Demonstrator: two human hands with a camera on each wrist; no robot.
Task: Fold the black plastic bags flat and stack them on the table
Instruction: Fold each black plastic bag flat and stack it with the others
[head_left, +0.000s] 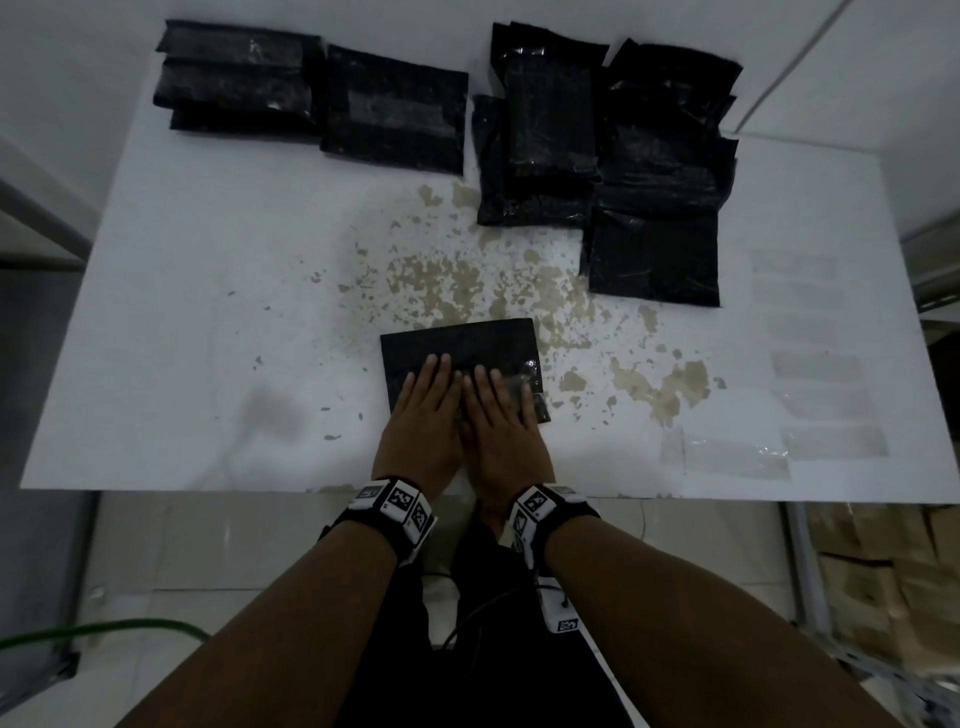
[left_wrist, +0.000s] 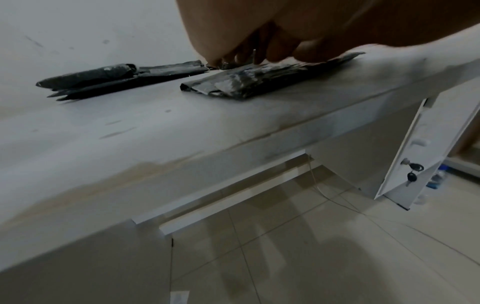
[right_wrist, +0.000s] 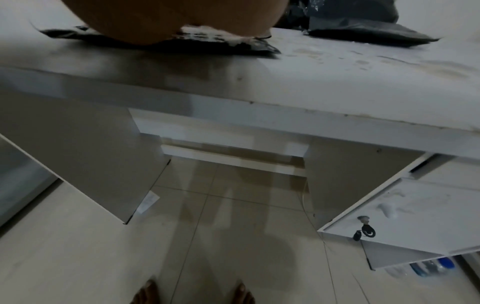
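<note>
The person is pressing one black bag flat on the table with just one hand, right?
Not quite. The head view shows both hands on it: the left hand and the right hand lie side by side, fingers straight, pressing the black bag flat on the table.

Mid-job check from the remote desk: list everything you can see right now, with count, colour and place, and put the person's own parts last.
bag being flattened: one, black, near centre of the table, under both hands.
folded stacks: two, black, far left of the table, side by side.
loose bag pile: count unclear, black, overlapping, far right.
table: one, white with worn tan patches at centre.
clear tape strips: several, transparent, right edge of the table.
cabinet door with keys: one, white, open below the table's right side.
left hand: flat, fingers straight, pressing the bag.
right hand: flat beside it, pressing the same bag.
bare feet: two, on the tiled floor.
</note>
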